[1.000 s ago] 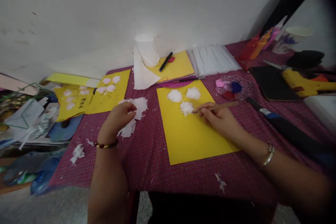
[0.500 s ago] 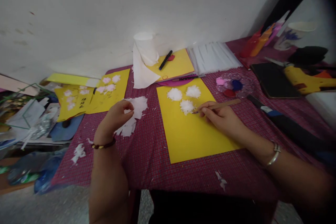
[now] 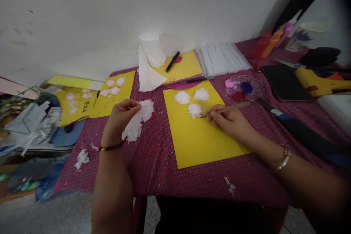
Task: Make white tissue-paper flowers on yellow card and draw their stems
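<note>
A yellow sheet of paper [image 3: 197,142] lies on the checked cloth, with three fluffy white paper puffs near its top. In my right hand [image 3: 230,119] is a paintbrush [image 3: 237,106] with a wooden handle, its thin tip beside the lowest puff [image 3: 195,110]. The side of that hand rests over the sheet. My left hand [image 3: 124,115] hovers above a pile of torn white tissue pieces [image 3: 134,128], thumb and forefinger pressed together. Whether a scrap sits between those fingertips is hard to make out.
Behind stand a tissue roll [image 3: 152,49] and yellow papers with a black marker [image 3: 172,62]. To the right are a paint palette [image 3: 245,87], a black notebook [image 3: 285,82], a yellow glue gun [image 3: 315,82] and paint bottles [image 3: 270,44]. Decorated yellow cards [image 3: 115,100] lie left.
My left hand has turned slightly, and its thumb and forefinger have closed together over the tissue pile. My right hand keeps the paintbrush by the lowest puff.
</note>
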The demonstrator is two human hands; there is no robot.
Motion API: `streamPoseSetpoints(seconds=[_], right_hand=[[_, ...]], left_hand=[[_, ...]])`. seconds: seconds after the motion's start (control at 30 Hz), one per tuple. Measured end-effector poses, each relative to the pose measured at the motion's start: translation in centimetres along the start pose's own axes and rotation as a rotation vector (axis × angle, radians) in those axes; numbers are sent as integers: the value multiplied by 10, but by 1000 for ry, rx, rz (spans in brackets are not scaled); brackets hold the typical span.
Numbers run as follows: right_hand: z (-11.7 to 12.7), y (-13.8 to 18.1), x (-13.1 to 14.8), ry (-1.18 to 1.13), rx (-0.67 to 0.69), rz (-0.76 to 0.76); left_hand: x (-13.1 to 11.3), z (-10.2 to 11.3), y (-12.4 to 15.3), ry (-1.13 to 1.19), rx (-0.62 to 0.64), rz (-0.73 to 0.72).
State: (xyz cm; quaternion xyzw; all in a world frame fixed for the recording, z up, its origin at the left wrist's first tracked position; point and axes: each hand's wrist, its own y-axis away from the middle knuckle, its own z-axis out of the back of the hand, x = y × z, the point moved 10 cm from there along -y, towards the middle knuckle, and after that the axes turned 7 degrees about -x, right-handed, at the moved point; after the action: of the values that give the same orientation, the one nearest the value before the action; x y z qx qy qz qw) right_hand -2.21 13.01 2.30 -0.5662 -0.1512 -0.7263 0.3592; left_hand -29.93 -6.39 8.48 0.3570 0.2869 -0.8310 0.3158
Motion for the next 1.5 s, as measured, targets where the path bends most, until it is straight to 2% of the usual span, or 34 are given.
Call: streamPoseSetpoints(seconds=[0.07,0.13,0.3,0.4,0.47,0.57,0.63,0.73,0.83,0.97,1.17,1.37,1.5], right_hand=[[3,-1,1,15,-23,15],[4,-1,1,15,-41,19],[14,0,1,-58,-138,-6],[25,1,5,-106,-221,-2],[28,0,8,-123,-225,13],[27,-1,10,-122,-206,27],[24,-1,10,-123,-178,33],[8,-2,9,-124,-48,45],[-10,-3,4,-69,69,57],[-19,-9,-3,-29,79,70],[-24,-17,-16,-70,53,5],[-20,-19,-14,-154,-7,-2],[-18,-20,-14,-204,-18,-46]], left_hand=[[3,-7,4,152,-12,132],[4,-24,8,247,44,217],[-8,-80,25,371,219,282],[-27,-119,49,382,414,261],[-42,-141,66,353,545,213],[-63,-166,88,204,691,72],[-73,-177,95,75,730,-34],[-82,-187,94,-89,726,-166],[-81,-195,93,-177,770,-223],[-74,-202,94,-208,844,-237],[-67,-203,89,-113,874,-178],[-67,-198,66,-3,741,-107],[-65,-195,49,-5,522,-93]])
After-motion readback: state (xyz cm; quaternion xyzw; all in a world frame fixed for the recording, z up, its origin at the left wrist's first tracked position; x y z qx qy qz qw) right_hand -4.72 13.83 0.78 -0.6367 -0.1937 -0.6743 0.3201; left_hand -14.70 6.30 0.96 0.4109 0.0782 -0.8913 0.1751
